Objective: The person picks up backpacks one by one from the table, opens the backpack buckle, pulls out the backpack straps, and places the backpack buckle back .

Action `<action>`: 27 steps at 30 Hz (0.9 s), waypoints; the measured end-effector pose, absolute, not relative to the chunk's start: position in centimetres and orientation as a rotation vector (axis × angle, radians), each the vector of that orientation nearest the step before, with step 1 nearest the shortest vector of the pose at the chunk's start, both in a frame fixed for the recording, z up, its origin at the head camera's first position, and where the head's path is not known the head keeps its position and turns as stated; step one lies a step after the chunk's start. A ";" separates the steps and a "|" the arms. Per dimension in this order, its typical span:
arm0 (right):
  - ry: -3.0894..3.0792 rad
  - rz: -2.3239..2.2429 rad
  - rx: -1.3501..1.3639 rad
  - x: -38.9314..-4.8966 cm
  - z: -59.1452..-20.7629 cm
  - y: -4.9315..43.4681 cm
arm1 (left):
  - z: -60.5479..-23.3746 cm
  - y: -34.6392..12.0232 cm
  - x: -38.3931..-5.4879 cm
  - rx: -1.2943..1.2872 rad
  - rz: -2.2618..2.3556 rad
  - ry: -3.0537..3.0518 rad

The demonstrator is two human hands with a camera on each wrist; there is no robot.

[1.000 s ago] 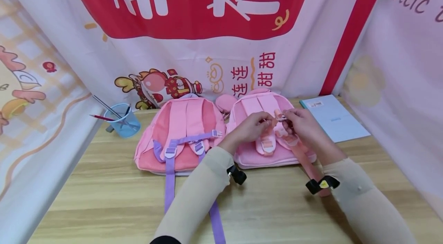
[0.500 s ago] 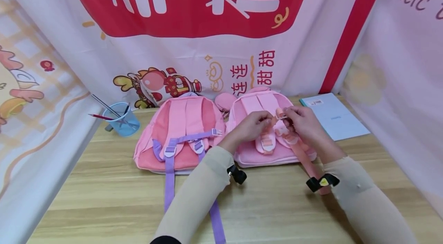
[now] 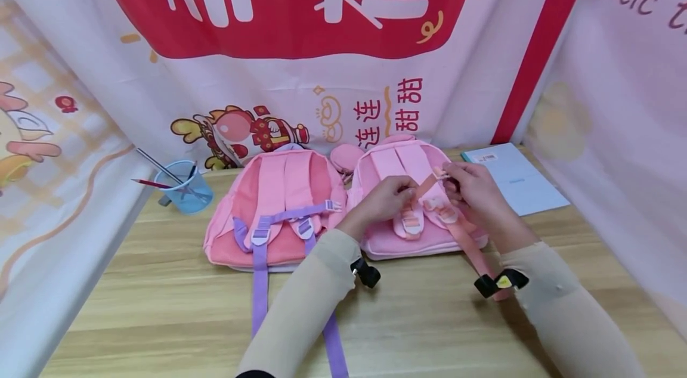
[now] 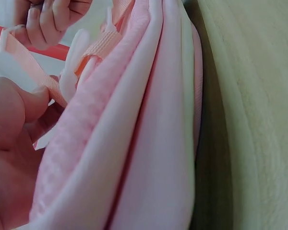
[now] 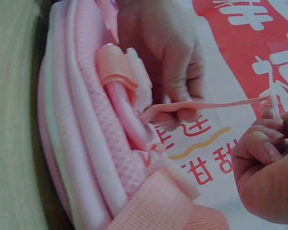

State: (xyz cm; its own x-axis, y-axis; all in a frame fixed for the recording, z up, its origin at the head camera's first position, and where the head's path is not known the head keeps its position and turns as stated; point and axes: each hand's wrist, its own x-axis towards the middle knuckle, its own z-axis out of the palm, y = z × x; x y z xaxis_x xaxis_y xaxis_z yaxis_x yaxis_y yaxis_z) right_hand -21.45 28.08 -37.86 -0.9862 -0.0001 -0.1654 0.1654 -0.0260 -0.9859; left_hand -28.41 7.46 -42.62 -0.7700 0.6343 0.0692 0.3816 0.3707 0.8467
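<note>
The pink backpack (image 3: 378,244) on the right lies with its shoulder straps facing up, under both hands. My left hand (image 3: 387,199) pinches a peach webbing strap (image 5: 206,104) between thumb and fingers near the pack. At the strap's far end, my right hand (image 3: 474,190) holds a small white buckle (image 5: 271,99). Between the hands the strap runs straight, as the right wrist view shows. Another peach strap (image 3: 471,250) hangs from the pack over the table toward the right forearm. White adjusters (image 3: 412,224) sit at the lower ends of the shoulder straps.
A second pink backpack (image 3: 231,217) with purple straps (image 3: 260,288) lies to the left. A small round pink pouch (image 3: 346,157) sits between the packs. A blue mesh pen cup (image 3: 188,193) stands at the far left, a light blue notebook (image 3: 517,178) at the back right. Printed cloth encloses the table.
The right hand has drawn the buckle slightly away from the left hand, so more of the peach strap shows stretched between them. The left hand still pinches the strap.
</note>
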 end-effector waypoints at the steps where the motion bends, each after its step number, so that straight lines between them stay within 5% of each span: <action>1: 2.069 -2.214 0.168 -21.4 -37.8 28.1 | -42.7 7.5 -28.4 0.899 1.351 2.368; 27: 1.770 -2.331 0.132 -20.6 -37.4 28.0 | -42.6 8.2 -28.1 0.830 1.193 2.419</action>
State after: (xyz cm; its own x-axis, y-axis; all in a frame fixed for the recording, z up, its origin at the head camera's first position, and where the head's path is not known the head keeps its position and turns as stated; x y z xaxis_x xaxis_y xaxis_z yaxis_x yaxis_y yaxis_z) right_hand -20.63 27.97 -37.44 -0.9737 -0.1135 -0.1977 0.2209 -0.2556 -0.9412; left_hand -28.05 8.23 -42.56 -0.7808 0.6242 -0.0271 0.3586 0.4832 0.7987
